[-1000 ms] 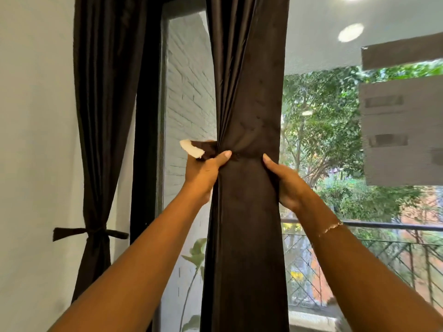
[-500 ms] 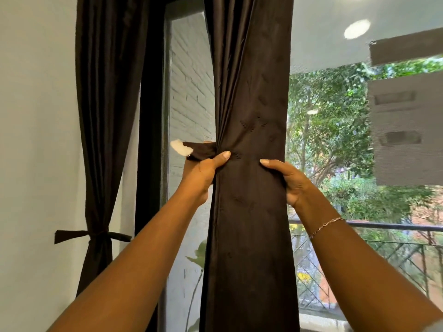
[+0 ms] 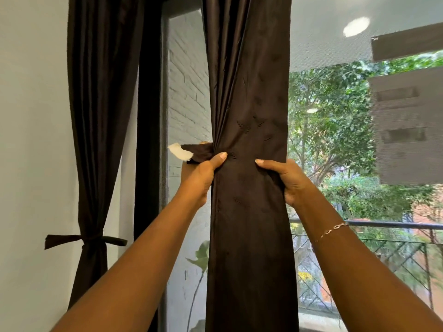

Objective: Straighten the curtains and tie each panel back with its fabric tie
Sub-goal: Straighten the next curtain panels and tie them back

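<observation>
**Two panels: one tied, one held in both hands**

At far left is a pale wall (image 3: pixel 31 140). Against it hangs the first panel (image 3: pixel 100 116), dark brown and cinched low by the first tie (image 3: pixel 86 239). That tie's two ends stick out, one to each side.

Next comes the dark frame (image 3: pixel 148 140). Through the glass beyond it show white brick (image 3: pixel 187 92) and one green leaf (image 3: pixel 202 257) low down.

One end of the second tie (image 3: pixel 199 152) juts out level to the left, ending in a white tip (image 3: pixel 179 151). The left hand (image 3: pixel 201 173) grips this end against the left edge of the second panel (image 3: pixel 249 236), thumb laid across the front of the cloth. The panel hangs straight and gathered at hand height.

The right hand (image 3: pixel 287 178) grasps the panel's right edge at the same height, thumb in front and fingers curled behind. Whether it also holds the tie's other end cannot be told. One bracelet (image 3: pixel 332 230) sits on that wrist.

Further right, outside, are a rail (image 3: pixel 395 225) and trees.
</observation>
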